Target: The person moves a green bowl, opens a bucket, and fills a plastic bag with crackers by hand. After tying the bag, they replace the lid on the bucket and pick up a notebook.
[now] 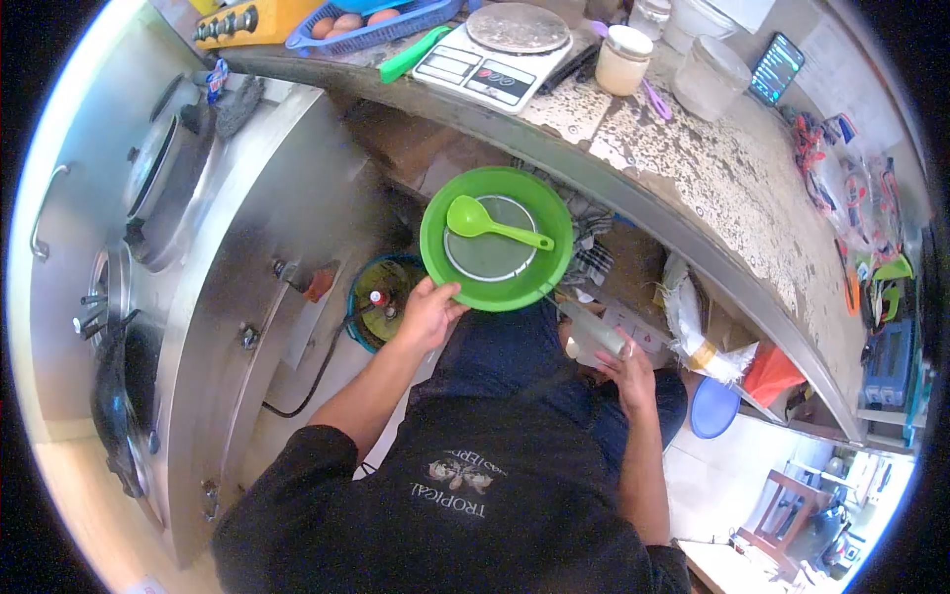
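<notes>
My left hand (431, 315) grips the near left rim of a green plastic basin (431, 247), fingers closed on its edge. Inside the basin lies a round sieve (492, 260) with a pale rim, and a light green ladle (469, 216) rests across it, its handle pointing right. My right hand (627, 372), lower and to the right, is closed around a translucent, cylindrical container (597, 335). This container is apart from the basin, and its contents cannot be made out.
Above the basin runs a worn countertop (683, 168) carrying a kitchen scale (482, 67), a lidded jar (623, 59), a cloudy container (711, 77) and a phone (777, 67). A blue basket (371, 28) holds eggs. At left stands a metal stove (237, 148); a gas cylinder (381, 307) is below.
</notes>
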A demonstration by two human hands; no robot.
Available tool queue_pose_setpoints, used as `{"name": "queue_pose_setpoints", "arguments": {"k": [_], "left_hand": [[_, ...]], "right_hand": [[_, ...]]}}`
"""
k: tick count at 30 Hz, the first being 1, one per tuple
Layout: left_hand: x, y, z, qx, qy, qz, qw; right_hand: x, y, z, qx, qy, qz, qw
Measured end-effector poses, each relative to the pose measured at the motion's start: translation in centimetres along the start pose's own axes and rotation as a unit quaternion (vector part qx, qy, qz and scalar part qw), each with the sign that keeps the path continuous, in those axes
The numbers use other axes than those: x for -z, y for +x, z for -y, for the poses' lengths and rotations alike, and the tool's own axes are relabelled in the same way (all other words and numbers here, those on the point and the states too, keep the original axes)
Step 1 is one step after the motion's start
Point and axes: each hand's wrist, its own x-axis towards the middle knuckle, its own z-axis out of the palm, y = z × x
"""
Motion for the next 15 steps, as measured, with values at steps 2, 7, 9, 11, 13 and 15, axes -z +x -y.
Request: {"name": "queue_pose_setpoints", "arguments": {"k": [2,7,9,11,13,15], "left_hand": [[-0.6,1.7,-1.0,-0.007,0.01,-0.012,1.0],[-1.3,7.7,-3.9,-0.049,-0.027,-0.054,0.997],[-1.7,10.3,-5.7,-0.066,-0.046,-0.055,0.995],[-1.5,13.2,-7.6,-0.101,-0.067,-0.057,0.991],[-1.8,15.2,-9.7,-0.115,-0.06,-0.091,0.987],[-1.2,17.3,-11.0,-0.114,-0.056,-0.107,0.986]], "right_hand": [[3.9,0.3,-1.9,-0.005,-0.106,-0.039,0.994],[8.3,-2.3,-3.7,0.134,-0.345,-0.21,0.905],[9.5,-4.1,-4.0,0.082,-0.353,-0.261,0.895],[11.6,-5.2,-6.2,0.06,-0.379,-0.273,0.882],[12.6,-6.3,-8.0,0.059,-0.447,-0.278,0.848],[12.8,-6.7,-9.3,0.089,-0.486,-0.283,0.822]]}}
